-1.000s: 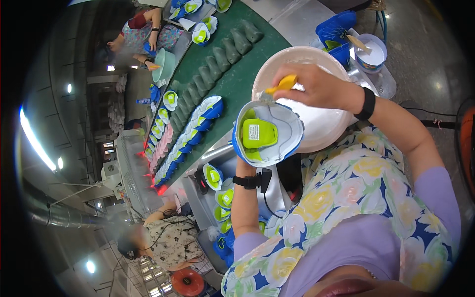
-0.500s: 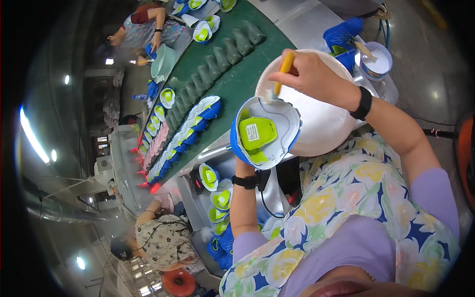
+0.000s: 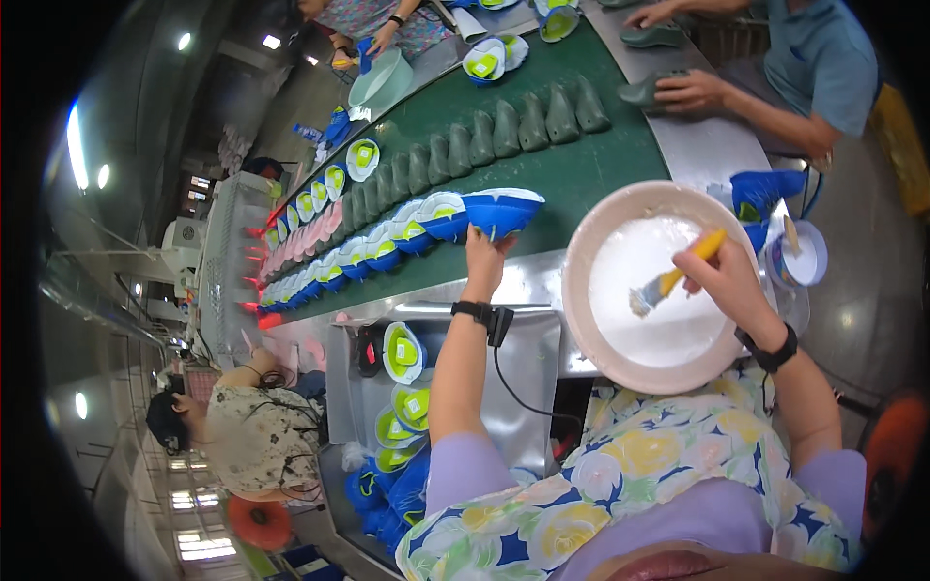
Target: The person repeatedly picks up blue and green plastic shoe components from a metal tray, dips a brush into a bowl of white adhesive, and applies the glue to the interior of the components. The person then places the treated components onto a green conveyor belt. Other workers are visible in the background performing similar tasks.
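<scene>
Worker at a green conveyor belt [image 3: 581, 155]

Left hand [image 3: 487, 254] grips a blue shoe upper [image 3: 502, 210] lying crosswise; right hand [image 3: 728, 281] holds a yellow brush [image 3: 671, 277] over the pink basin [image 3: 581, 310], apparently of white glue.

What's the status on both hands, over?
Left hand on blue shoe upper on green belt. Right hand holds yellow brush over white basin. Nothing blocking.

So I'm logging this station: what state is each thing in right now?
Left hand: gripping the blue shoe, which rests on the green belt.
Right hand: holding the yellow brush, bristles down in the bowl.
Bowl: holding white glue.
Grey shoe forms: lined up on the belt.
</scene>
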### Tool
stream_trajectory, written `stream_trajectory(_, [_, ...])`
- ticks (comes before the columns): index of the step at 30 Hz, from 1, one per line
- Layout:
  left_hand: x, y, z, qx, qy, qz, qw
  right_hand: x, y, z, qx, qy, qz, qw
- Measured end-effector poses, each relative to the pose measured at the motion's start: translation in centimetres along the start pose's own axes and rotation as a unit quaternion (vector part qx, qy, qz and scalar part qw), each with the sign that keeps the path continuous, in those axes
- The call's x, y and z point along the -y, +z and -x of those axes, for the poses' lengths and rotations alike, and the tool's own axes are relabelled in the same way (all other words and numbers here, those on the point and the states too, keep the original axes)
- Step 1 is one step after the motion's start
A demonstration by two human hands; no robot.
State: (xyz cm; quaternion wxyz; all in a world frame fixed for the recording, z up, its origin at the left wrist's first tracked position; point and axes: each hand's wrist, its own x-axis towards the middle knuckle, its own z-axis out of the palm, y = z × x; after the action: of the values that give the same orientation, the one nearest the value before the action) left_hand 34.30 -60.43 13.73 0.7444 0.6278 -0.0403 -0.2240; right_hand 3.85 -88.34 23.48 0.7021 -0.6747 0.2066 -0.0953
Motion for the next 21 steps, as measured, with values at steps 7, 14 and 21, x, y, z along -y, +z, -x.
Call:
stream_trajectory(7, [4.6,-4.9,-9.1,-0.234,-0.105,-0.074,0.964,-1.6,-0.8,-0.6,-0.006,0.053,0.003,0.999])
stream_trajectory(14, [1.6,-5.6,-11.2,-0.516,-0.066,-0.03,0.853,-1.5,-1.3,0.4,-0.04,0.086,-0.009,0.995])
stream_trajectory(21, [3.5,-14.8,-12.1,-0.396,-0.04,-0.107,0.911,0.3,-1.3,0.3,-0.03,0.067,0.008,0.997])
